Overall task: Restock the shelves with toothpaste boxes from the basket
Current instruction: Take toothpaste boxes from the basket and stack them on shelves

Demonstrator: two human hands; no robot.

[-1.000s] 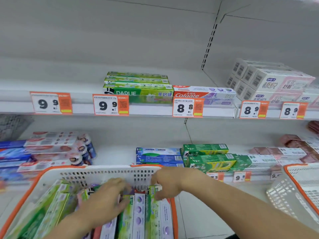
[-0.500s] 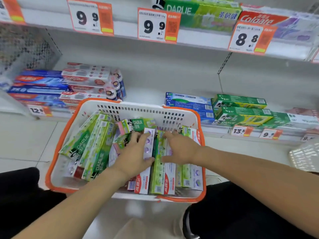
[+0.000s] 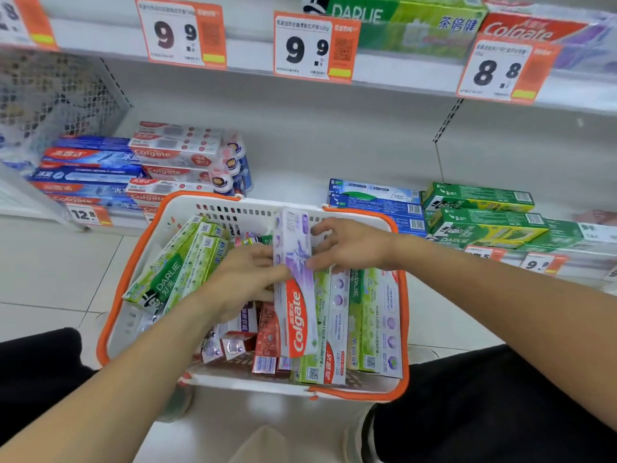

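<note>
- A shop aisle is being shown: a pale tiled floor [image 3: 50,262], a white lower shelf [image 3: 300,182] stocked with toothpaste, and an upper shelf [image 3: 400,73] hung with price tags [image 3: 315,46].
- A white basket [image 3: 113,329] with an orange rim is being rested on the floor, crowded with toothpaste boxes.
- A purple Colgate box [image 3: 295,289] is being lifted from the basket, tilted up at its far end.
- The box is being pinched near its upper half by the right hand [image 3: 350,245], while its left edge is being gripped by the left hand [image 3: 243,282]; the hands are being kept close together, both forearms reaching forward and down.
- Neighbouring green boxes [image 3: 370,322] are likely to be dragged up or toppled, since everything is packed tightly.
</note>
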